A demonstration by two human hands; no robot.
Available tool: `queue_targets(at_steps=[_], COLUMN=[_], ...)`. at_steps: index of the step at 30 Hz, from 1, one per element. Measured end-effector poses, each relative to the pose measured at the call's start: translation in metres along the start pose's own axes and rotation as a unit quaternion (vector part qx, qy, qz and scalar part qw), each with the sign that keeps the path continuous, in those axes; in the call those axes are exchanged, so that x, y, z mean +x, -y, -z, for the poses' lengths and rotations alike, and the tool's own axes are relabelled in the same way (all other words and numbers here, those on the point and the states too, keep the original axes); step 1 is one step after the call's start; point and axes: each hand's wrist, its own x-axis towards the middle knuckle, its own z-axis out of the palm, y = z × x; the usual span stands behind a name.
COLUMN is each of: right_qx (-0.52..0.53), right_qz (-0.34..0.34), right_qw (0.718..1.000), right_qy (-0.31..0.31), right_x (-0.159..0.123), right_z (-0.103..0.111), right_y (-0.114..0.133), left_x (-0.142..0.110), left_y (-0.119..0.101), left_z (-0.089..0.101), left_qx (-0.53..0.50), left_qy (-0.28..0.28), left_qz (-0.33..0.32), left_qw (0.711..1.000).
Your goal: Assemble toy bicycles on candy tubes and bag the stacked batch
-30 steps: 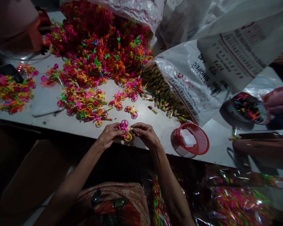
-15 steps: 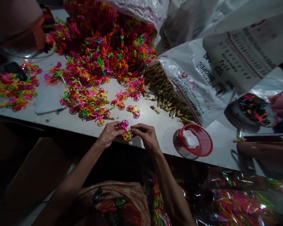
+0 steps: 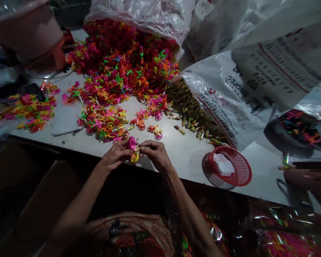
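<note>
Over the table's front edge, my left hand (image 3: 114,156) pinches a small plastic toy bicycle (image 3: 132,143) with a pink wheel and a yellow wheel. Thumb and fingers of my right hand (image 3: 157,154) are closed at the toy's right side, on a small pale piece mostly hidden by the fingertips. Just beyond my hands lies a loose toy bicycle (image 3: 156,131) in pink and yellow. A heap of similar bright toys (image 3: 109,119), some with small printed tubes, lies past my left hand. One loose printed tube (image 3: 179,130) rests to the right.
A large toy pile (image 3: 123,67) spills from a clear bag at the back. Many printed tubes (image 3: 195,110) lie by a white printed sack (image 3: 224,96). A red mesh basket (image 3: 243,167) with white paper inside stands at right. More toys (image 3: 34,110) lie far left.
The camera view has shifted, so the table's contents sit lower and mostly farther right. Both hands still hold the toy between them, and its wheels appear turned more edge-on.
</note>
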Motion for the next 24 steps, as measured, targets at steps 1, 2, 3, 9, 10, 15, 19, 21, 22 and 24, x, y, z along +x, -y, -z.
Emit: queue_targets(at_steps=[1, 2, 3, 9, 10, 15, 19, 21, 22, 24], right_qx=[-0.008, -0.028, -0.056, -0.110, -0.104, -0.156, -0.379, -0.543, -0.610, -0.697], right_qz=[0.003, 0.013, 0.030, 0.047, 0.037, 0.070, 0.125, 0.085, 0.054, 0.005], right_qw=[1.000, 1.000, 0.998, 0.992, 0.994, 0.984, 0.900, 0.799, 0.747, 0.669], right_qy=[0.002, -0.004, -0.015, -0.029, -0.025, -0.057, -0.175, -0.244, -0.259, -0.260], right_x=[0.000, 0.000, -0.001, -0.001, 0.000, 0.012, 0.025, 0.031, 0.033, 0.037], right_z=[0.000, 0.000, 0.000, -0.002, -0.004, 0.008, 0.066, 0.098, 0.109, 0.122], right_y=[-0.001, -0.002, -0.003, -0.012, -0.013, -0.009, 0.012, 0.025, 0.030, 0.035], left_x=[0.000, 0.001, 0.001, 0.002, 0.003, -0.002, -0.008, -0.002, 0.005, 0.028], left_y=[0.001, 0.002, 0.004, 0.011, 0.010, -0.017, -0.064, -0.079, -0.080, -0.070], left_z=[0.001, 0.002, 0.002, 0.001, 0.001, 0.016, 0.030, 0.027, 0.022, 0.008], left_qx=[-0.001, 0.004, 0.012, 0.055, 0.067, 0.224, 0.446, 0.547, 0.583, 0.633], left_qy=[-0.006, -0.021, -0.042, -0.059, -0.051, -0.161, -0.369, -0.401, -0.396, -0.325], left_qz=[0.002, -0.005, -0.017, -0.040, -0.039, -0.132, -0.321, -0.364, -0.371, -0.361], left_qw=[1.000, 1.000, 0.999, 0.996, 0.996, 0.952, 0.750, 0.638, 0.605, 0.603])
